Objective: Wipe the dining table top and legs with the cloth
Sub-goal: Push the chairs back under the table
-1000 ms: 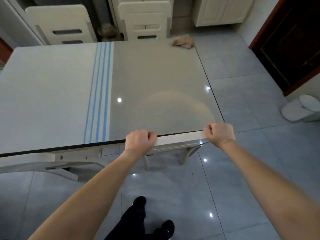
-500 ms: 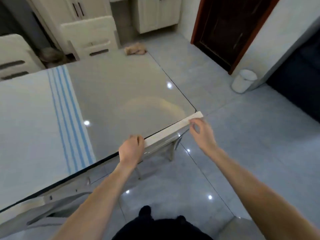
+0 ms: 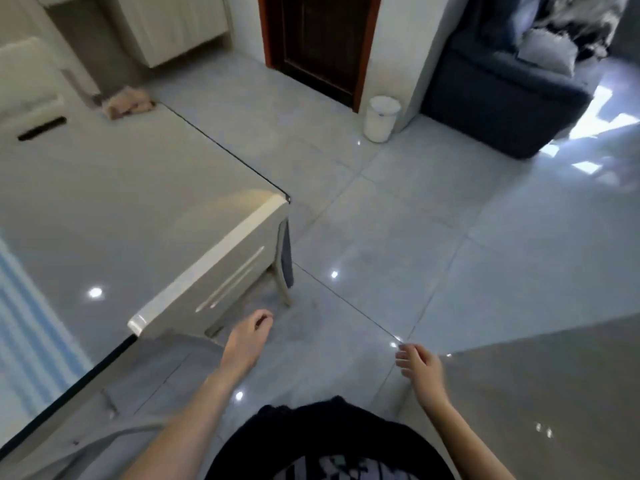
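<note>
While both hands hang off the table (image 3: pixel 131 209), nothing is held. Left hand (image 3: pixel 244 341) is below the table's near edge, just off it, over the floor (image 3: pixel 398 237), fingers loosely curled, not gripping anything. Right hand (image 3: pixel 420 367) is farther from the table, well clear of the corner, fingers bunched with thumb near the fingertips, empty as far as visible.

Cloth (image 3: pixel 126 105), pinkish and crumpled, lies on the table's far corner, well apart from both hands. Tabletop is glossy, with blue stripes (image 3: pixel 31 327) on its left part and a pale edge strip along the near side up to the near right corner. One table leg (image 3: pixel 282 271) shows under that corner.

Chair (image 3: pixel 31 95), white, stands at the table's far side, next to the cloth. Cabinet (image 3: pixel 173 26) sits beyond the table. Door (image 3: pixel 318 43), dark wood, is past the table's far right, with a white bin (image 3: pixel 381 119) just right of it. Sofa (image 3: pixel 509 84), dark blue, is farther right of the bin, with a pale cushion (image 3: pixel 547 53) on it. Another grey glossy surface (image 3: pixel 554 393) is right of the right hand; cannot tell what it is. Person's dark clothing (image 3: pixel 329 441) fills the bottom centre. Picture is motion-blurred.
</note>
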The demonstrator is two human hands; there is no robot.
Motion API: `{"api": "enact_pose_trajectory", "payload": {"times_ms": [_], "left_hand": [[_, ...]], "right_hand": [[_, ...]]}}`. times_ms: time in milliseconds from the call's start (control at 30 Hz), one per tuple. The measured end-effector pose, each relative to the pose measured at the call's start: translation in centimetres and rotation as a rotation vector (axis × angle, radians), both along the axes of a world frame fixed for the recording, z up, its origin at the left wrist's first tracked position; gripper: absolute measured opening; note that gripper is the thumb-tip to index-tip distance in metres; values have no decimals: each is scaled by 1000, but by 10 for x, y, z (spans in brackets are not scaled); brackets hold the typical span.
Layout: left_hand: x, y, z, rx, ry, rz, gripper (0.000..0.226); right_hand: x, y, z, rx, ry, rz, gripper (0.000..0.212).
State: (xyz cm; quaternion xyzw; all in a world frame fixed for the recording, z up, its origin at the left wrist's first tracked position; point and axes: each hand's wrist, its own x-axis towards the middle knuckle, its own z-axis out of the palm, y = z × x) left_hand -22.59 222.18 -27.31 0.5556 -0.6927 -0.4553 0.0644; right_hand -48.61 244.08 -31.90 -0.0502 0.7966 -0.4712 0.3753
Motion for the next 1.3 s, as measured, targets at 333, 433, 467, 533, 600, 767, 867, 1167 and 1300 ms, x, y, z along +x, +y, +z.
{"api": "enact_pose_trajectory", "payload": {"times_ms": [333, 433, 467, 533, 600, 767, 867, 1167, 1300], "left_hand": [[-31, 46, -31, 206, -104, 152, 24], [-45, 37, -30, 221, -132, 189, 24], [-50, 32, -32, 228, -136, 205, 25], [-62, 19, -37, 254, -140, 224, 26], [-78, 3, -44, 282, -139, 238, 26], [-144, -47, -56, 285, -133, 249, 26], [-192, -86, -56, 328, -126, 178, 25], [-354, -197, -36, 341, -31, 90, 24], [-415, -235, -31, 357, 32, 145, 26]], "right_hand": [[-71, 34, -11, 59, -79, -100, 18], [-97, 12, -8, 31, -73, -52, 19], [-106, 3, -6, 25, -76, -35, 19], [-126, -16, -5, 14, -74, -8, 18], [-147, -35, -5, 8, -71, 6, 18], [-212, -86, -8, 21, -59, 22, 20], [-255, -118, -3, 28, -49, 9, 20], [-386, -185, 11, 60, -17, -64, 22], [-450, -218, 12, 73, -7, -63, 23]]}}
